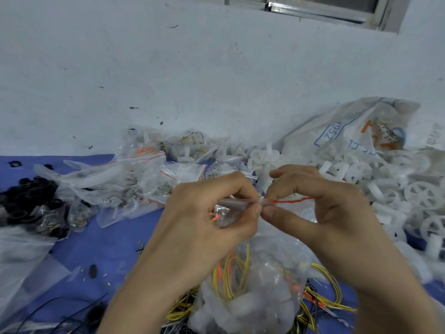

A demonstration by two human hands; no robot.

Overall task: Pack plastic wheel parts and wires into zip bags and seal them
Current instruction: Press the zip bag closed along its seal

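Observation:
A small clear zip bag point(295, 206) with a red line along its zip strip is held up between both hands. My left hand point(204, 208) pinches its left end between thumb and forefinger, with small parts and an orange bit showing under the palm. My right hand point(320, 203) pinches the strip right beside it, thumb below and forefinger above. White plastic wheels point(419, 194) lie heaped on the right. Yellow wires point(231, 273) lie below my hands, partly inside a crumpled clear bag point(260, 295).
Filled zip bags point(154, 174) are piled at the back against the white wall. Black rings point(29, 201) and bagged metal parts sit at the left. A large printed sack point(356, 126) leans at the back right. The table has a blue cover point(101, 247).

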